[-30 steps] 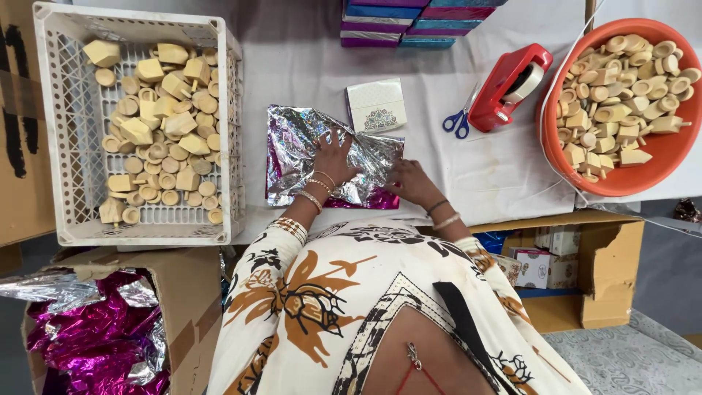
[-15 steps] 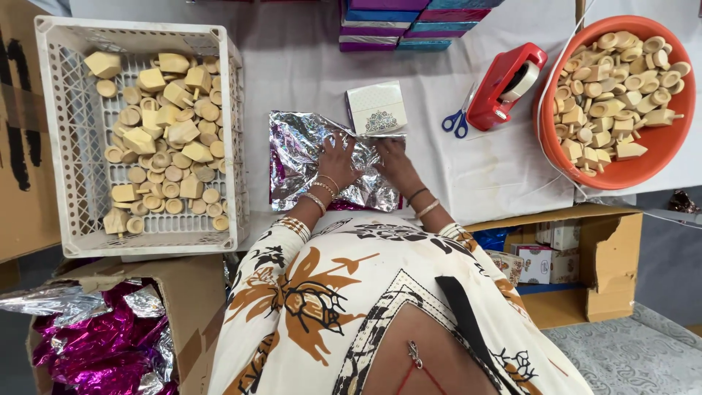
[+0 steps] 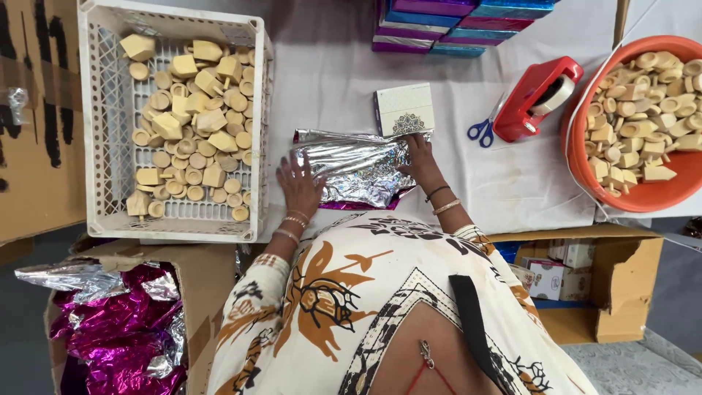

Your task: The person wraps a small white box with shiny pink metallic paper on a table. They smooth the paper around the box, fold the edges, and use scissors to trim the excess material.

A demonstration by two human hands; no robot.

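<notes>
Both our left hand (image 3: 300, 184) and right hand (image 3: 419, 162) press flat, open-palmed, on the foil sheet (image 3: 355, 167) beside the crate (image 3: 257, 132); uneven pressure could tear it

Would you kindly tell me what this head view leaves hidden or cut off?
- Under the silver foil sheet: hidden by the foil and by the left hand and right hand.
- Orange tub: right side cut by the frame edge.
- Stacked coloured boxes: tops cut by the upper edge.
</notes>
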